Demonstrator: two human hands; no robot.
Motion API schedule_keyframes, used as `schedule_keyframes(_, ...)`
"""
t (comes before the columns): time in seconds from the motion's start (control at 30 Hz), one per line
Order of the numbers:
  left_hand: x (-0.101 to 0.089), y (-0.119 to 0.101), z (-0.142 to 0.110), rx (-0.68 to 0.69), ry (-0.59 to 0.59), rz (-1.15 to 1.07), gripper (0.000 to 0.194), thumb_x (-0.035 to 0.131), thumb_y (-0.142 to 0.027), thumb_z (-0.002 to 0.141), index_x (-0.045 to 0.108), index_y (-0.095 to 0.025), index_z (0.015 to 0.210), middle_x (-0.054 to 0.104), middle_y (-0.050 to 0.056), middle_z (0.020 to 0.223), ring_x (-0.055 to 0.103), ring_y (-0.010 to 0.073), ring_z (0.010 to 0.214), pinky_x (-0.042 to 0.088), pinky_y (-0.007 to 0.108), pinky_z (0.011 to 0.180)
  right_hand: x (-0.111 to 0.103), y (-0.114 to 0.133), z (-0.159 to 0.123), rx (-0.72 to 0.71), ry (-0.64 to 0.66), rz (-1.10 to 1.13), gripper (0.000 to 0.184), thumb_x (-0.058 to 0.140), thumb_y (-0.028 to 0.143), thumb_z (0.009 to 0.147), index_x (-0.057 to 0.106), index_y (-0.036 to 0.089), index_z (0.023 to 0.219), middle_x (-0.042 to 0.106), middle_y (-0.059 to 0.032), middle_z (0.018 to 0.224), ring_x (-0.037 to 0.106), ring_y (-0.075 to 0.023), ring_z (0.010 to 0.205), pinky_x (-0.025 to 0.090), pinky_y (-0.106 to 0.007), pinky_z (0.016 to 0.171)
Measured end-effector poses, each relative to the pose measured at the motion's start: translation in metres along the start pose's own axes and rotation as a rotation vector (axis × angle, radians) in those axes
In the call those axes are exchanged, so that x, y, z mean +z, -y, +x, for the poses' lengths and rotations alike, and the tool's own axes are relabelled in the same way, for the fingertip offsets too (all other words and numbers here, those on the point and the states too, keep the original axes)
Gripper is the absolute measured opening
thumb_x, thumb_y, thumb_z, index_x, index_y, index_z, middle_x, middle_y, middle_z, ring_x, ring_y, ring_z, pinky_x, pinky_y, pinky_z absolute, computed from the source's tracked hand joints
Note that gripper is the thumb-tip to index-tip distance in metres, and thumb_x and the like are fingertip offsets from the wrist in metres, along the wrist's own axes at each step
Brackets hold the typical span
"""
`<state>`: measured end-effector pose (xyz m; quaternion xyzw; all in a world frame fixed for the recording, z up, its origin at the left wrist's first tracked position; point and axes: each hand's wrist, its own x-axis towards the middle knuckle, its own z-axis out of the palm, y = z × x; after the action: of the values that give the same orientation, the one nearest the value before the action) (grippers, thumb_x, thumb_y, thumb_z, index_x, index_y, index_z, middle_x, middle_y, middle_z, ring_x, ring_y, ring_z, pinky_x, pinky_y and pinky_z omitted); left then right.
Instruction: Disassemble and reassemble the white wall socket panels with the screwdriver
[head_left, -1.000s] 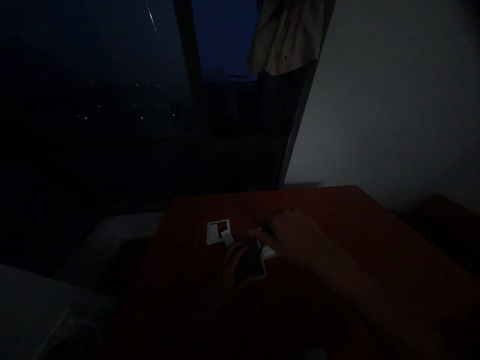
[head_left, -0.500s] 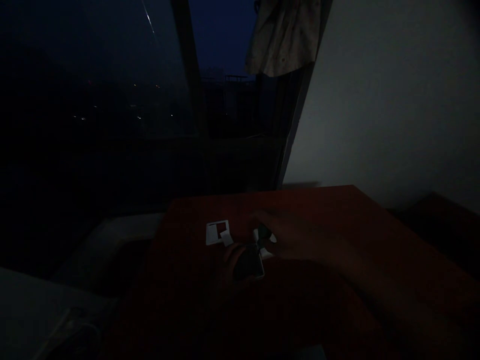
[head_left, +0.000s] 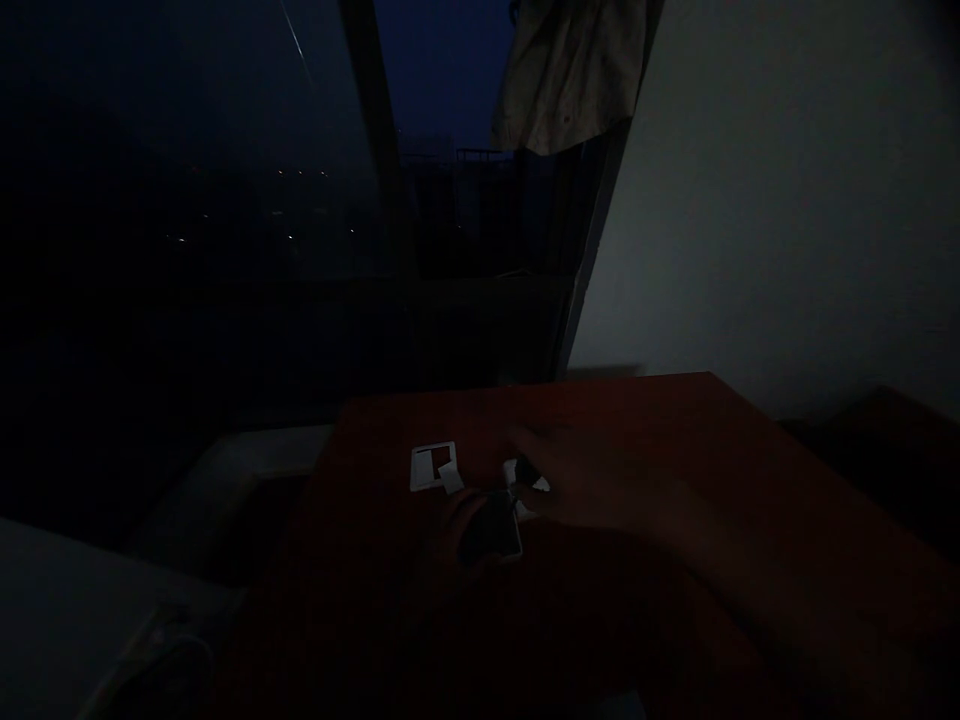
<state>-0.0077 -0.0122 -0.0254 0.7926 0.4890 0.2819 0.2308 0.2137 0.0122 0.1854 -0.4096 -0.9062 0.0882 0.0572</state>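
The scene is very dark. My left hand (head_left: 448,535) is closed around the left side of a dark, flat rectangular piece with a white edge (head_left: 491,527); its exact kind cannot be made out. Just right of it, my right hand (head_left: 581,480) pinches a small dark piece (head_left: 529,473), whose kind is also unclear. Under the right fingers lies a white flat piece (head_left: 511,470), partly covered by them. Beyond my left hand sit a white rectangular frame with an opening (head_left: 422,468) and a small white card (head_left: 451,478) overlapping its corner.
All this rests on a reddish-brown table (head_left: 637,410). Behind it is a dark window (head_left: 465,330) with a hanging cloth (head_left: 574,85). A pale wall (head_left: 787,220) rises at the right. A pale object (head_left: 622,706) shows at the bottom edge.
The small dark piece at my right fingers has tilted lower against the white piece. My left hand and its dark piece have shifted slightly left in view.
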Motion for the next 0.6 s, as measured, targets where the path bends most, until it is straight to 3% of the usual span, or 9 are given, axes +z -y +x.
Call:
schedule_keyframes(0.07, 0.0, 0.001, -0.001, 0.014, -0.015, 0.009, 0.067, 0.069, -0.042, 0.077, 0.041, -0.026, 0.136, 0.042, 0.009, 0.141, 0.043, 0.0302, 0.127, 0.038, 0.047, 0.106, 0.001, 0.003, 0.002, 0.137, 0.006, -0.142, 0.039, 0.04, 0.046, 0.094, 0.058, 0.016, 0.111, 0.072, -0.013, 0.09, 0.068, -0.0248, 0.078, 0.045, -0.031, 0.062)
schedule_keyframes(0.13, 0.001, 0.002, -0.002, 0.019, -0.014, 0.022, 0.067, 0.07, -0.038, 0.077, 0.041, -0.026, 0.136, 0.042, 0.009, 0.141, 0.043, 0.0302, 0.127, 0.04, 0.047, 0.105, 0.003, 0.004, 0.005, 0.181, 0.02, -0.224, 0.043, 0.032, 0.048, 0.096, 0.061, 0.016, 0.104, 0.072, -0.013, 0.085, 0.069, -0.0255, 0.075, 0.044, -0.032, 0.061)
schedule_keyframes(0.27, 0.0, 0.001, -0.005, 0.01, -0.014, 0.045, 0.069, 0.07, -0.033, 0.077, 0.038, -0.028, 0.138, 0.041, 0.009, 0.142, 0.044, 0.0307, 0.126, 0.04, 0.048, 0.104, 0.003, 0.0, 0.006, 0.063, 0.02, -0.184, 0.032, 0.04, 0.04, 0.095, 0.054, 0.02, 0.115, 0.072, -0.0087, 0.09, 0.068, -0.0229, 0.075, 0.042, -0.03, 0.059)
schedule_keyframes(0.37, 0.0, 0.001, -0.007, 0.01, -0.016, 0.049, 0.073, 0.071, -0.032, 0.076, 0.035, -0.03, 0.139, 0.041, 0.008, 0.143, 0.044, 0.0313, 0.127, 0.041, 0.049, 0.104, 0.0, -0.005, 0.004, -0.019, 0.021, -0.115, 0.035, 0.049, 0.034, 0.09, 0.048, 0.018, 0.121, 0.069, -0.0086, 0.097, 0.066, -0.0232, 0.079, 0.042, -0.031, 0.061)
schedule_keyframes(0.53, 0.004, 0.006, -0.009, 0.061, -0.036, 0.035, 0.076, 0.07, -0.036, 0.077, 0.031, -0.033, 0.141, 0.039, 0.008, 0.144, 0.042, 0.0319, 0.128, 0.04, 0.05, 0.104, -0.005, -0.006, 0.002, -0.182, 0.049, 0.018, 0.037, 0.055, 0.024, 0.084, 0.048, 0.02, 0.12, 0.063, -0.0081, 0.111, 0.061, -0.021, 0.092, 0.044, -0.031, 0.069)
schedule_keyframes(0.6, 0.005, 0.007, -0.008, 0.076, -0.033, 0.026, 0.075, 0.07, -0.036, 0.078, 0.03, -0.033, 0.142, 0.038, 0.008, 0.144, 0.042, 0.0318, 0.128, 0.04, 0.05, 0.105, -0.004, -0.003, 0.003, -0.182, 0.05, 0.011, 0.033, 0.056, 0.028, 0.085, 0.051, 0.021, 0.117, 0.064, -0.0077, 0.11, 0.062, -0.021, 0.091, 0.044, -0.03, 0.068)
